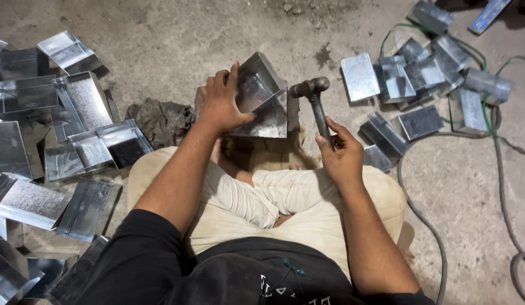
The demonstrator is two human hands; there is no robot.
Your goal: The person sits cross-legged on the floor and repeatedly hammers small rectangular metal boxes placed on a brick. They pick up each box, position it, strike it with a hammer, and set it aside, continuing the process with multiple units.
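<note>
**Hammer up, tray steadied on the floor**

The left hand (223, 104) is gripping a folded sheet-metal tray (262, 99), fingers spread over its raised rim, and it is tilting the piece up on edge just ahead of the crossed legs. The tray is sitting open towards the camera and showing nothing inside but bare, shiny metal. The right hand (340, 155) is closing around the handle of a hammer (314, 96), the head standing just beside the tray's right edge; whether it is touching is hard to tell.

On the left, a pile of matching trays (76, 130) is lying overlapped, several open side up and holding nothing. On the right, another cluster of metal pieces (415, 85) is spreading over the concrete floor (178, 39), with a green cable (488, 113) and a grey hose (421, 220) running through and around it.

A crumpled rag (161, 118) is lying beside the left wrist. Whatever the tray is resting on is being hidden by the hand and the tray itself, and trays at the left border are being cut off.
</note>
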